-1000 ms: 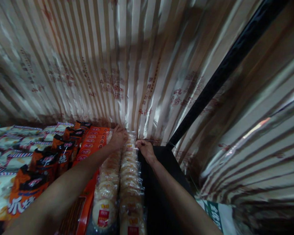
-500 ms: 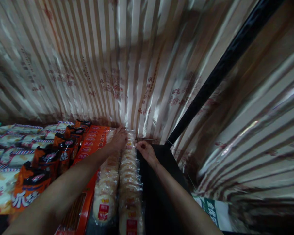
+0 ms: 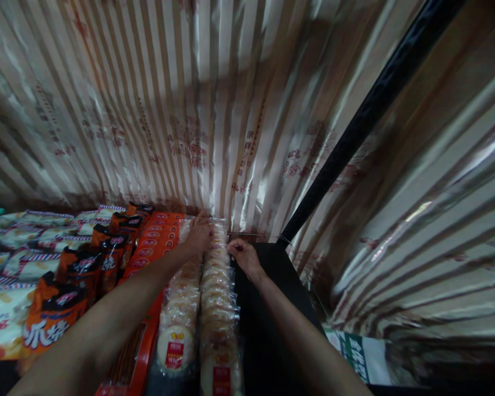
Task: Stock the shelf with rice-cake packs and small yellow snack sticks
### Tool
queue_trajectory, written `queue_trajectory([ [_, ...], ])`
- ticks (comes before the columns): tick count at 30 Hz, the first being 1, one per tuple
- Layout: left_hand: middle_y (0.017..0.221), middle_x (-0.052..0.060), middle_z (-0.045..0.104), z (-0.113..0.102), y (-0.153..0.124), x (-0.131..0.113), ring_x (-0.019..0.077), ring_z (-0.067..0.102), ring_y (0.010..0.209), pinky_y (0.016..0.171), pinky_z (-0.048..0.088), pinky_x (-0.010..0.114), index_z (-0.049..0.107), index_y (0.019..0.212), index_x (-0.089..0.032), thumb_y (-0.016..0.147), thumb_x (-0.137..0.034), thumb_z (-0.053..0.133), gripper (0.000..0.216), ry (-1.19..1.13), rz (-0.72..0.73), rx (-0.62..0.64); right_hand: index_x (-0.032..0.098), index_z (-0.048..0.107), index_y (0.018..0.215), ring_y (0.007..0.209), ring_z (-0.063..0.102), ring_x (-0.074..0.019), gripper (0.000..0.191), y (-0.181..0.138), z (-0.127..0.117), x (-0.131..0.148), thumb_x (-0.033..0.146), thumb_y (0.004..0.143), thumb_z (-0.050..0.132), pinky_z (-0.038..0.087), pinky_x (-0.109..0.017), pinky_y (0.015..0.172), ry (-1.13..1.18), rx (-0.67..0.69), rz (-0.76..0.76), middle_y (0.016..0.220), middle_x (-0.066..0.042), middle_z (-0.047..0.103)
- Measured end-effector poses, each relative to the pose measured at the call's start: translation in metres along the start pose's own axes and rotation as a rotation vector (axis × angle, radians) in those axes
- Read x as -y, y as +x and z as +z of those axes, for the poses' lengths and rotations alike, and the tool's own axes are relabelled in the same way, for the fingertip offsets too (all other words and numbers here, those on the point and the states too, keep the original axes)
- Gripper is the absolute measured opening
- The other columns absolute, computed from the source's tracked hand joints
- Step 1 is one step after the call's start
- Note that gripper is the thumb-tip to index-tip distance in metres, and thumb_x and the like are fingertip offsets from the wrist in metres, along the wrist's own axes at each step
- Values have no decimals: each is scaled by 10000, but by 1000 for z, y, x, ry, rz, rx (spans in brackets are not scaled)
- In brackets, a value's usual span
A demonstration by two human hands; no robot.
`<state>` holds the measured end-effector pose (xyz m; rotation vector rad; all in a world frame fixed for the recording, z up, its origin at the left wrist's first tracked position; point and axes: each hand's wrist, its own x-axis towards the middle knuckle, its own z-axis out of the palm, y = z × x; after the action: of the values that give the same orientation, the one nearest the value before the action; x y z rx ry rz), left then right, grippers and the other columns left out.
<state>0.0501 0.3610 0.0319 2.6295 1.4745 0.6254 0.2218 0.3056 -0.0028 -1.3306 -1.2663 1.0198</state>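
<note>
Two rows of clear-wrapped round rice cracker packs (image 3: 214, 308) run from the shelf's front to its back. My left hand (image 3: 198, 232) lies flat on the far end of the left row, fingers toward the striped foil backing. My right hand (image 3: 241, 253) is at the far end of the right row, fingers curled and pinching the wrapper's edge beside the bare black shelf (image 3: 272, 286).
Flat orange-red packs (image 3: 152, 247) lie left of the crackers, then orange-and-black snack bags (image 3: 78, 269) and pale bags (image 3: 12, 258). A striped foil sheet (image 3: 190, 110) lines the back and right side. A black post (image 3: 355, 126) rises at the corner. A green-and-white label (image 3: 358, 357) shows lower right.
Both hands stay at the back of the cracker rows; my right hand has shifted slightly forward and up in the view. The camera tilted a little.
</note>
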Motion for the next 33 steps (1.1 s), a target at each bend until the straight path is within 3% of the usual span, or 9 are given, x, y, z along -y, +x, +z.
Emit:
queue_trajectory([
  [12,835,25,687,-7,-2,-3,203,538,1047,1123,109,444,644,708,-212,764,-206,487,167,-32,-3,17,211,539,595,519,546,-126,290,-4,6,4,454,555,691,454,-249,513,132,-33,47,550,32,563],
  [17,1011,16,661,-15,-7,-1,230,469,1156,1120,127,439,630,785,-224,682,-319,618,140,-58,75,92,209,544,596,537,549,-126,264,-5,6,4,439,578,672,455,-252,539,104,-35,28,567,32,564],
  [24,980,46,662,-14,-8,-7,207,504,1110,1111,175,403,623,732,-190,681,-149,545,102,-16,-30,52,209,534,602,548,534,-123,218,-4,9,3,403,609,634,439,-258,577,76,-51,-9,566,30,560],
  [30,1039,72,642,-12,-7,-6,245,439,1184,1097,193,453,637,734,-174,688,-132,524,129,-6,-42,51,220,535,732,517,492,-106,252,-2,8,0,387,576,642,390,-226,473,89,-65,32,645,42,530],
  [33,1043,61,643,-13,-7,-4,248,431,1194,1103,188,452,640,731,-187,682,-139,545,117,-10,-36,59,212,544,699,496,473,-104,231,1,8,-3,392,585,632,388,-230,481,57,-50,24,587,43,520],
])
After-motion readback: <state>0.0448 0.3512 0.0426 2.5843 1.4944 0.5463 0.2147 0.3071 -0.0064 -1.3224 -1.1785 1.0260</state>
